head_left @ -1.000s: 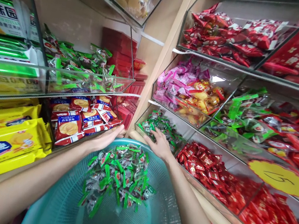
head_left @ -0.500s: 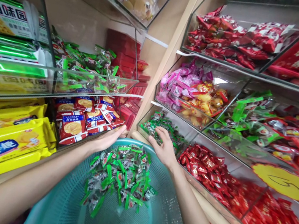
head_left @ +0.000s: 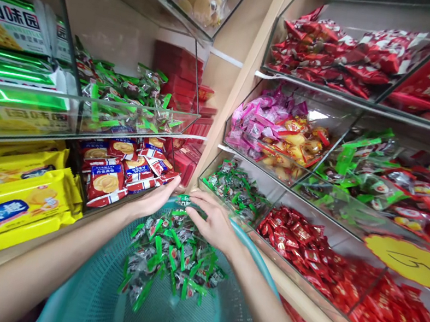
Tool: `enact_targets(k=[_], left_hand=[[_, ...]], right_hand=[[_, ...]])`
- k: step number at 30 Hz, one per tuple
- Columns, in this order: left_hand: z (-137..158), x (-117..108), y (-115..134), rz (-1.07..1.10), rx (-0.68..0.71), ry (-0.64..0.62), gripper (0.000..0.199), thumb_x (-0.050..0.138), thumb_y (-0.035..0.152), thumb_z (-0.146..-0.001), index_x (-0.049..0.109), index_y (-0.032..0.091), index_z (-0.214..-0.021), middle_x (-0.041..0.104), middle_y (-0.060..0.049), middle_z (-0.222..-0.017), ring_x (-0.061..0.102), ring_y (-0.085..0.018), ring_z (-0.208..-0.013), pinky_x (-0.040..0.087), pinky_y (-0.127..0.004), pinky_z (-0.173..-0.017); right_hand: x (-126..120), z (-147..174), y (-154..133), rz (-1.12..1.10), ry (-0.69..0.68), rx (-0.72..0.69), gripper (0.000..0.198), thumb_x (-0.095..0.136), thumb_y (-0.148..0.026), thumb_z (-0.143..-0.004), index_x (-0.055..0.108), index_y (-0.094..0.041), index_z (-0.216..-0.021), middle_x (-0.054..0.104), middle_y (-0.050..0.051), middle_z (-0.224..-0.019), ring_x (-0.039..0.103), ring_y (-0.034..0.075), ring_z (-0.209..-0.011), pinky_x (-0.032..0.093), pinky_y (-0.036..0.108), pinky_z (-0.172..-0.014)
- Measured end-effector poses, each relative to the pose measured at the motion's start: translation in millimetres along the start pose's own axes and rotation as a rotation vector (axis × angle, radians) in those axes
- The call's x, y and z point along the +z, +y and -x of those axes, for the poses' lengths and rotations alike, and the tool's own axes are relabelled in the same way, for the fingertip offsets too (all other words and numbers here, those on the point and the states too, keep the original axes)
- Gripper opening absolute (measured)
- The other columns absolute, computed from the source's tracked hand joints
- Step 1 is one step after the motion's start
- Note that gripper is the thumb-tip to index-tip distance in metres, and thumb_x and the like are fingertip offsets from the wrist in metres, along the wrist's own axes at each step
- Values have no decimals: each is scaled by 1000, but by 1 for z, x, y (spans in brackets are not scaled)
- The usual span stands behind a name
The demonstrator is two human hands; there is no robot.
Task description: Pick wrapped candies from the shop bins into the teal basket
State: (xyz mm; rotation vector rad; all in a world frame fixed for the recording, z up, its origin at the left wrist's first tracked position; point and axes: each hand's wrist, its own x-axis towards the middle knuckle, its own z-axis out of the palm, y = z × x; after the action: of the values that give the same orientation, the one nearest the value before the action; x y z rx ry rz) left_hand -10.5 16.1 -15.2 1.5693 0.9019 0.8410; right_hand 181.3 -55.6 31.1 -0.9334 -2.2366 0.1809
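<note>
A teal perforated plastic basket (head_left: 83, 271) stands below me, with a heap of clear-and-green wrapped candies (head_left: 177, 254) in it. My left hand (head_left: 154, 199) lies at the basket's far left rim, fingers stretched out and holding nothing visible. Over the far rim, my right hand (head_left: 211, 218) reaches leftward with thumb and fingers closed around one green-wrapped candy (head_left: 184, 199), which shows at the fingertips between both hands. Just beyond the right hand is a clear bin of small green-wrapped candies (head_left: 236, 184). Red-and-blue cookie packets (head_left: 105, 180) sit beside my left hand.
Clear-fronted shelves rise on both sides. Yellow packages (head_left: 11, 208) and green-and-white packages (head_left: 13, 53) fill the left. On the right are red-wrapped candies (head_left: 293, 236), pink-wrapped sweets (head_left: 260, 116) and a yellow price tag (head_left: 411, 262). A wooden post (head_left: 256, 41) stands in the corner.
My right hand has moved left from the edge of the green candy bin to above the basket's far rim, where a green candy now shows at its fingertips. My left hand has barely shifted.
</note>
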Motion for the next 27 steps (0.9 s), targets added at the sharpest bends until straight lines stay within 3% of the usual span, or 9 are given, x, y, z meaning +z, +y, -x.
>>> enact_targets(k=[7,15,20,27], left_hand=[[2,2,5,-87,22,23,78,16,70,-84,58,19,-124,50,-4,-131,47,-18,-121,28,-28,-109],[1,1,2,-51,2,12,71,20,69,-85,62,21,-116,55,-2,-125,49,-19,-118,28,-29,-110],[1,-1,-3,-78,17,52,63,25,63,-87,60,21,-118,52,-2,-128,43,-19,-125,24,-30,-112],[2,0,2,-99,-21,75,67,24,64,-87,58,16,-119,53,-3,-128,42,-19,-125,24,-29,-113]], right_hand=[[3,-4,0,92,-115,-29,29,45,-31,-93,63,-17,-111,62,9,-117,56,19,-111,44,35,-98],[2,-10,-1,226,-196,-85,32,42,-28,-93,62,-13,-113,62,10,-119,54,21,-115,43,37,-99],[12,-10,-8,276,-274,-97,31,45,-25,-91,61,-14,-116,51,12,-135,50,22,-121,39,41,-103],[25,-4,-15,311,-321,-119,34,45,-26,-91,56,-19,-123,38,9,-146,37,24,-132,25,52,-109]])
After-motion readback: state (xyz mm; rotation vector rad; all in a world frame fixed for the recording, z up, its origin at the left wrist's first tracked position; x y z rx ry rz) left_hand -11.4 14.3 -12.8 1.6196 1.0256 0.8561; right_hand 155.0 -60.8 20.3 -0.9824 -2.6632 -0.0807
